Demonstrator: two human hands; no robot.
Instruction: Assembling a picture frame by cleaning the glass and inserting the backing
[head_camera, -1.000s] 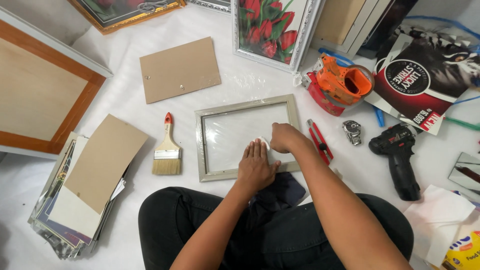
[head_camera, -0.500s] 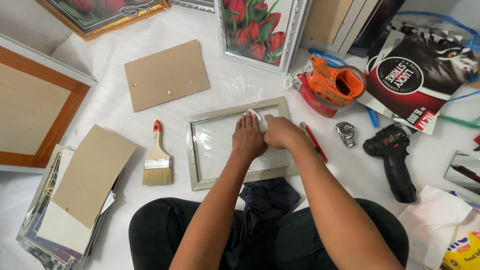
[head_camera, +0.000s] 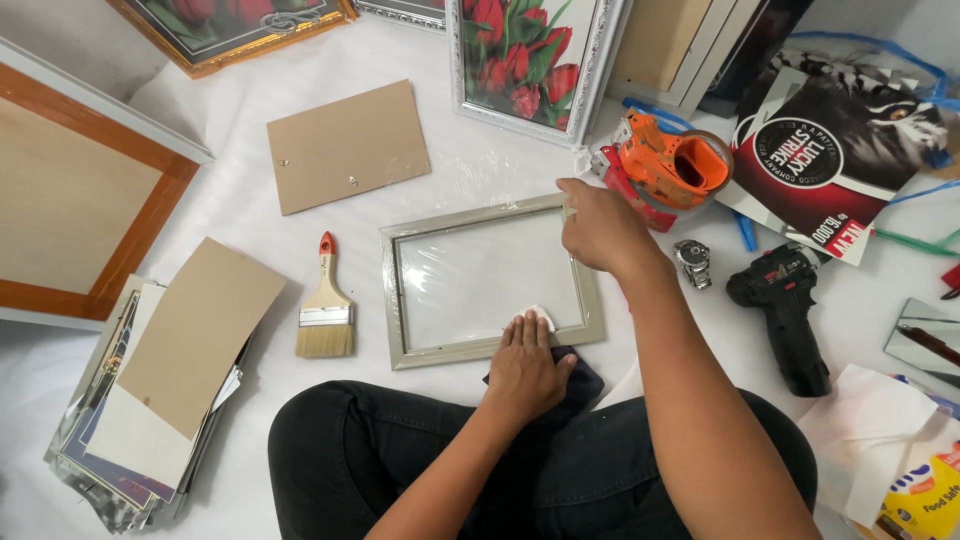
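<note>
While the right hand (head_camera: 600, 232) is steadying the grey picture frame (head_camera: 490, 285) at its upper right corner, fingers resting loosely, the left hand (head_camera: 527, 362) is pressing a white cloth (head_camera: 541, 317) flat on the glass, best wiped evenly.

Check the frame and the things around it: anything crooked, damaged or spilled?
Nothing looks damaged or spilled. The silver frame lies flat, slightly rotated, with its glass whole. The left hand presses a white cloth at its lower edge; the right hand holds its upper right corner. The paintbrush lies beside it, apart.

Bare sheet lies left of the frame (head_camera: 492, 285) past the brush (head_camera: 325, 303); tape dispenser (head_camera: 670, 165) and drill (head_camera: 785, 315) crowd its right.
</note>
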